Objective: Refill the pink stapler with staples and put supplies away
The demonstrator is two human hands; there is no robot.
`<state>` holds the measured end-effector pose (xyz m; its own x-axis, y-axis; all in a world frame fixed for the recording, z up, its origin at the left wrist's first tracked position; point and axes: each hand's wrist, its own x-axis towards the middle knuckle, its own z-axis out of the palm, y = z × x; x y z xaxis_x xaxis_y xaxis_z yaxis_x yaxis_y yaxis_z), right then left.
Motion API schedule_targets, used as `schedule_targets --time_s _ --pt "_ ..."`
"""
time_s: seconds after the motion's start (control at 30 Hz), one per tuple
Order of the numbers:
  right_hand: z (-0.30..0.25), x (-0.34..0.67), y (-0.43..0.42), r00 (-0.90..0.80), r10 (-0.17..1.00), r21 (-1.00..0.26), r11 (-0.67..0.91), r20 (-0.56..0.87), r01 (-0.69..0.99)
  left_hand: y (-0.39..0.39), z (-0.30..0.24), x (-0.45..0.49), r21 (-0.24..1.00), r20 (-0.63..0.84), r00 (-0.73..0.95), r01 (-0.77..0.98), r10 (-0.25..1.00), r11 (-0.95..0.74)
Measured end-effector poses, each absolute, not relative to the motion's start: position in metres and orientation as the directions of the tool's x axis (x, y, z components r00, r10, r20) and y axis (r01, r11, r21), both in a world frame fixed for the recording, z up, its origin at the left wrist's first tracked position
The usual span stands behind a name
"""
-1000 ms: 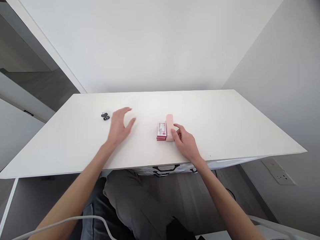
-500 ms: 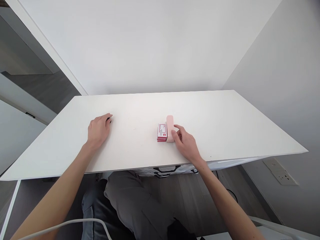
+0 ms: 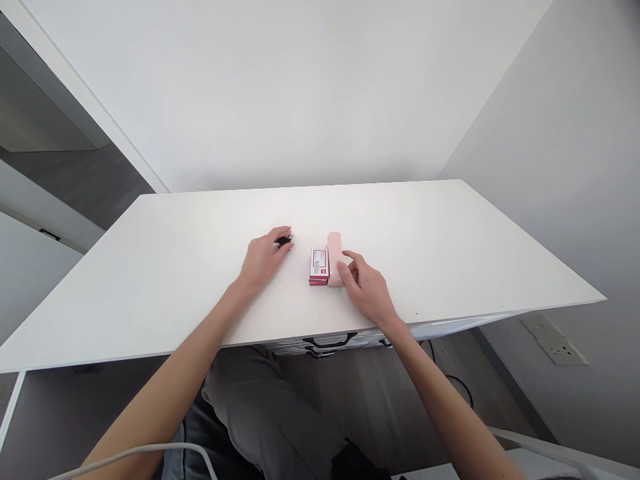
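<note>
My left hand (image 3: 263, 259) is closed around a small black object (image 3: 284, 241) that shows between thumb and fingers; its kind is not clear. It is just above the white tabletop (image 3: 215, 233), left of a stack of small white-and-red boxes (image 3: 319, 263). Against the right side of that stack lies a long pale pink object (image 3: 335, 243) with rounded ends. My right hand (image 3: 367, 287) rests at the pink object's right edge, its thumb tip and index fingertip touching there, apart from each other. The remaining fingers are curled and partly hidden.
Below the table's front edge are drawers with black handles (image 3: 330, 341). A white cable (image 3: 145, 450) crosses near my left forearm. White walls (image 3: 300, 100) stand behind and to the right, with a power socket (image 3: 563, 350) low on the right.
My left hand has moved right across the table with the black object, close to the boxes. My right hand, the boxes and the pink object keep their places; the view has shifted slightly.
</note>
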<state>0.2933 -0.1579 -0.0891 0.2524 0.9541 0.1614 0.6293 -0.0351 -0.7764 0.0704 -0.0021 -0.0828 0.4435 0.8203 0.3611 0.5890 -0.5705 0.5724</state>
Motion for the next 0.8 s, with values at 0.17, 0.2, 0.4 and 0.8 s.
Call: schedule_targets --time_s 0.17,0.2,0.4,0.8 --pt "-0.089 0.294 -0.157 0.256 0.953 -0.78 -0.037 0.159 0.624 -0.009 -0.074 0.092 0.664 0.261 0.592 0.463 0.762 -0.587" --pt "-0.089 0.294 -0.156 0.256 0.953 -0.779 -0.035 0.163 0.626 -0.011 -0.072 0.091 0.672 0.241 0.621 0.447 0.746 -0.59" --pt "-0.089 0.293 -0.157 0.261 0.951 -0.782 -0.034 0.166 0.622 -0.019 -0.061 0.078 0.784 0.189 0.657 0.346 0.73 -0.515" --pt "-0.088 0.294 -0.156 0.264 0.952 -0.789 -0.04 0.157 0.613 -0.027 -0.068 0.084 0.881 0.174 0.659 0.228 0.732 -0.415"
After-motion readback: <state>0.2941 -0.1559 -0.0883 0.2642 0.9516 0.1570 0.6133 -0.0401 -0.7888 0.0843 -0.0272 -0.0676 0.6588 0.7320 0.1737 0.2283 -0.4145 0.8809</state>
